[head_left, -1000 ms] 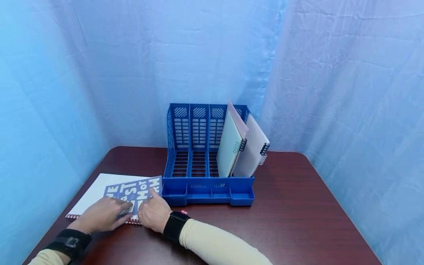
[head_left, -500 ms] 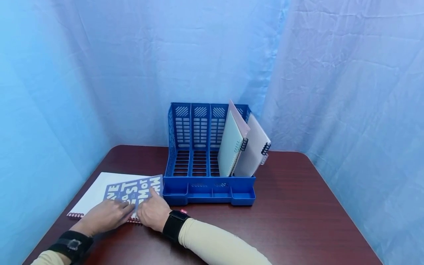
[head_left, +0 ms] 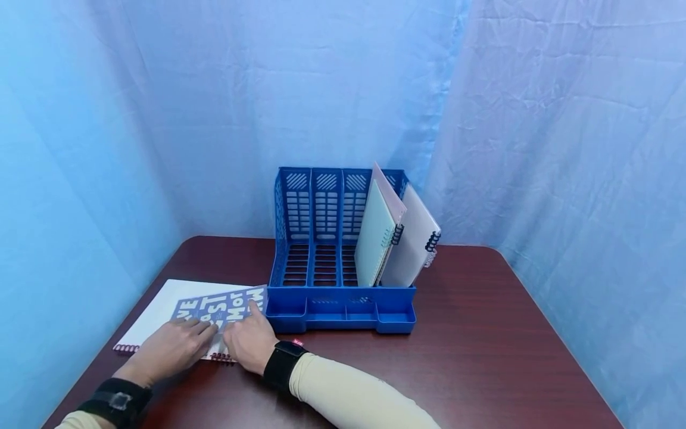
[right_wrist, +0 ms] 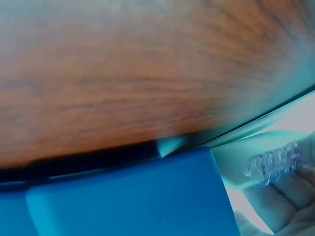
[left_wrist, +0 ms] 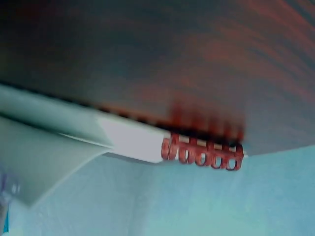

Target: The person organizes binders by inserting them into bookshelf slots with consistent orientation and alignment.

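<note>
A purple-blue notebook (head_left: pixel 225 304) with large white letters lies across a white, red-ringed spiral notebook (head_left: pixel 163 298) on the table's left side. My left hand (head_left: pixel 174 348) bends its fingers over the blue notebook's near edge; its thumb is hidden. My right hand (head_left: pixel 252 342) grips the same edge farther right, with its thumb extended over the cover. In the right wrist view, fingers (right_wrist: pixel 275 201) show beside the clear ring binding (right_wrist: pixel 275 164). The left wrist view shows the red rings (left_wrist: pixel 202 152) and a raised, curving sheet (left_wrist: pixel 44 157), but no left hand.
A blue file organizer (head_left: pixel 327 310) with upright slots and small front trays stands just right of the notebooks. Several ring-bound notebooks, including a pale green one (head_left: pixel 373 238) and a white one (head_left: pixel 412 244), lean in its right slots. Pale blue curtains (head_left: pixel 343 83) surround the table (head_left: pixel 482 345).
The left thumb, visible a second ago at the near edge, has gone out of sight. Both hands stay on the blue notebook; the whole view has shifted slightly.
</note>
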Tool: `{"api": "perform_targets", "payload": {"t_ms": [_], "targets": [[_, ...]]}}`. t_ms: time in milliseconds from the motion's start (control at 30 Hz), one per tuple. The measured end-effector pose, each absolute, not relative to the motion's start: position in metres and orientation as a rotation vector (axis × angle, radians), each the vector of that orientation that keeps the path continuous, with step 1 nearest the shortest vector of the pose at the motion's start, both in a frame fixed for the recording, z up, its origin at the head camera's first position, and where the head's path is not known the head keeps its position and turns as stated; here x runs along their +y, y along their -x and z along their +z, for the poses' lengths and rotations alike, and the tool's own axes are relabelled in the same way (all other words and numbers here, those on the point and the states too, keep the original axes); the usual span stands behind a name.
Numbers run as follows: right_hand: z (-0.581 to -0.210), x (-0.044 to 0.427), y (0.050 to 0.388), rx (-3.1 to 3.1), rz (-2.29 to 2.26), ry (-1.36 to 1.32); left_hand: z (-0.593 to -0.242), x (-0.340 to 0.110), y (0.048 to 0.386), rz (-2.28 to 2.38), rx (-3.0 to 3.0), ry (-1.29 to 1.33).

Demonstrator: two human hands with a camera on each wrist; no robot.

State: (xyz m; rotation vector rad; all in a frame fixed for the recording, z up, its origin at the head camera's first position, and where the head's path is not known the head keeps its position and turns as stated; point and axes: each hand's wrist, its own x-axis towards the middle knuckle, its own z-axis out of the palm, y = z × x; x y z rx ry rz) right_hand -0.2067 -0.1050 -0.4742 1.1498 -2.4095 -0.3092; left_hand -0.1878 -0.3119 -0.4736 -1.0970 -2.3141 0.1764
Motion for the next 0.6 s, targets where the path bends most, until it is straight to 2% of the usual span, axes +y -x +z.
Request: {"api": "perform_targets", "payload": {"t_ms": [200,600], "targets": [[-0.468,-0.100,0.208,-2.328,-0.228,-1.094,-0.449,-0.315,0.185,0.266,-2.381,0.931],[-0.427,-0.084,0.210,-2.281,0.038,-0.968,-0.373,-0.282,0.191,0.491,-2.106,1.030]]}}
